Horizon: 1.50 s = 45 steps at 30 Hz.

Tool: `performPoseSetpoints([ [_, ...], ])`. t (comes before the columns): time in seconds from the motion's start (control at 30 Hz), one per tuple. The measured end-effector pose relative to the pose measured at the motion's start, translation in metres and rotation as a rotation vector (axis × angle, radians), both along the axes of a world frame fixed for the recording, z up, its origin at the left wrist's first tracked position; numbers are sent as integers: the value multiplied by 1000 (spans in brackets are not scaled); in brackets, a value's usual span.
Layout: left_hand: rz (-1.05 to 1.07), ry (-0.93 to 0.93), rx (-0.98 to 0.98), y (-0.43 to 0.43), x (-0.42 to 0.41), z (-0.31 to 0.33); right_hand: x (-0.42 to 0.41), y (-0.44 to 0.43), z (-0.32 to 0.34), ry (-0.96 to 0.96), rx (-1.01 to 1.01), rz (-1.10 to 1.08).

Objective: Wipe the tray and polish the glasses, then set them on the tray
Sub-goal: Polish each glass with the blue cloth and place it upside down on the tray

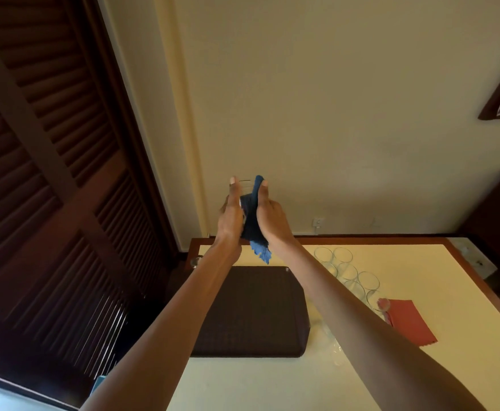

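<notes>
Glass: one clear glass (pixel 244 185) was held up in the air, well above the table and in front of the pale wall.
Left hand: the left hand (pixel 231 215) was seen wrapped round the glass's left side, thumb stretched up toward the rim and fingers curled behind it.
Right hand: the right hand (pixel 269 215) was closed on a blue cloth (pixel 254 221), with the thumb pressed along the cloth toward the top of the glass.
Blue cloth: it was sandwiched between the two hands and laid against the glass; its lower end, with a zigzag edge, was left hanging below the wrists.
Tray: a dark woven tray (pixel 257 312) was set flat on the table (pixel 272 387), under the raised forearms, and nothing could be seen on it.
Other glasses: a cluster of clear glasses (pixel 346 271) was parked upright on the table just right of the tray, off it.
Red cloth: a red cloth (pixel 410 321) was spread flat on the table further right, with the nearest glass touching its corner.
Blurred patch: something clear was glimpsed beside the tray's right edge under the right forearm, too blurred to be made out.
Surroundings: a dark louvered door (pixel 50 173) was seen at the left, and a framed picture (pixel 497 96) was hung at the upper right.
</notes>
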State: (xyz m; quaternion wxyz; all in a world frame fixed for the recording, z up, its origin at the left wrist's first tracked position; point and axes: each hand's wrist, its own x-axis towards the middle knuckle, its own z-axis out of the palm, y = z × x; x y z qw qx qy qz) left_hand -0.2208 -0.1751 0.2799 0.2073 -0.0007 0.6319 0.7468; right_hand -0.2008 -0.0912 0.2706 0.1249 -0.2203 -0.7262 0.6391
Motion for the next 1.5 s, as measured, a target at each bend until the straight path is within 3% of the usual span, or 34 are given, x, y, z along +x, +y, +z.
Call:
performPoseSetpoints([
  [0.17, 49, -29, 3, -2, -10, -7, 19, -13, -12, -25, 134, 81],
  [0.4, -93, -93, 202, 1, -11, -11, 11, -14, -16, 299, 419, 5],
  [0.57, -87, -85, 250, 8, -4, -8, 7, 6, 12, 333, 191, -76],
  [0.67, -33, 22, 158, 11, -2, -8, 2, 10, 7, 190, 54, -56],
  [0.77, 23, 15, 97, 12, -2, -9, 9, 10, -1, 19, 9, 29],
  [0.9, 56, 2, 69, 10, -7, -17, 26, -8, -20, 134, 133, 32],
  [1.07, -15, -44, 202, 3, -7, -18, 20, -18, -27, 357, 379, 8],
  [1.17, -60, -29, 194, 1, -7, -18, 11, -4, -16, 405, 356, -3],
  [1.27, -77, -27, 242, 3, -4, -18, 6, 6, 1, 342, 189, -41],
  [1.37, -15, 48, 138, 6, 0, -11, 2, 6, 4, 204, -31, -58],
  [1.5, 45, 35, 57, 4, -8, -11, 10, -2, -8, -23, -10, 75],
])
